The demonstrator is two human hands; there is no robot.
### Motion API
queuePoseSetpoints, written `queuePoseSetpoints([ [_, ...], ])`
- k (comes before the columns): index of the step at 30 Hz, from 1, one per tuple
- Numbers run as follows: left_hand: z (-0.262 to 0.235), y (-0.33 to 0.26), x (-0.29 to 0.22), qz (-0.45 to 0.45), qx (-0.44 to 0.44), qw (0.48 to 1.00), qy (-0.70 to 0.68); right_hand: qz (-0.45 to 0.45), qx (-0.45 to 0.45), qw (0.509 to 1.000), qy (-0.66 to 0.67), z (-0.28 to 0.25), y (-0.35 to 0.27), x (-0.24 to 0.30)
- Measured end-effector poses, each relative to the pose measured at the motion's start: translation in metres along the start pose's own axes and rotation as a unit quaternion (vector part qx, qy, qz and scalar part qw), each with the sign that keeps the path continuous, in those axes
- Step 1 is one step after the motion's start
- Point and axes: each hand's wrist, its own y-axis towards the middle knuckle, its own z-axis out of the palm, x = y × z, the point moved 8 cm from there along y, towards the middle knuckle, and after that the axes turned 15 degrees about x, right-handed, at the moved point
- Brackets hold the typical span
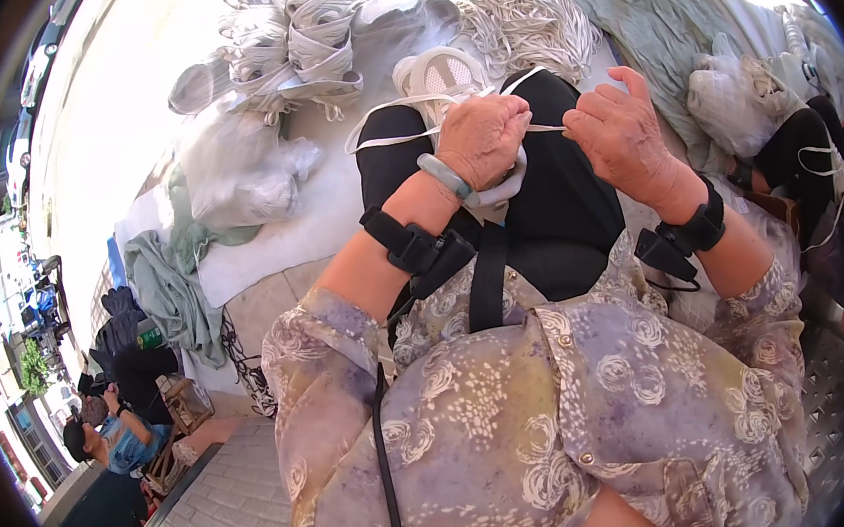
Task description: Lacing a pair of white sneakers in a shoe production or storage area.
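White, flat, narrow elastic strap (401, 137) pinched taut between both hands over the black-trousered lap (557, 201). Left hand (481, 138) clenched around the strap, fingers (509, 115) curled shut on it; pale green smooth jade bangle (447, 177) and black wrist device (410, 244) worn just below. Right hand (622, 136) gripping the other end of the same strap between thumb and fingers, black wrist band (705, 229) behind it. Loops of the strap trailing left across the knee and toward the white mesh sneaker (441, 73) at the far side.

Beyond, on the white sheet (280, 246) spread over the ground: clear crinkled plastic bag (234, 175) at left, soft and bulging, contents not readable; grey-and-white bundled strap pile (297, 39) far centre; loose tangle of white cords (521, 14) far right of it. Another stuffed translucent plastic bag (729, 96) at far right. Sage-green rumpled cloth (179, 295) heaped at near left.
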Motion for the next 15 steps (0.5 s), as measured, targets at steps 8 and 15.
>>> queuePoseSetpoints([
  [8,0.013,0.010,0.007,-0.034,0.105,0.989,-0.098,0.012,-0.002,0.999,0.045,0.004,-0.003,-0.006],
  [15,0.009,-0.004,0.007,-0.041,0.123,0.980,-0.149,-0.011,0.008,0.996,0.092,0.018,0.006,0.002],
])
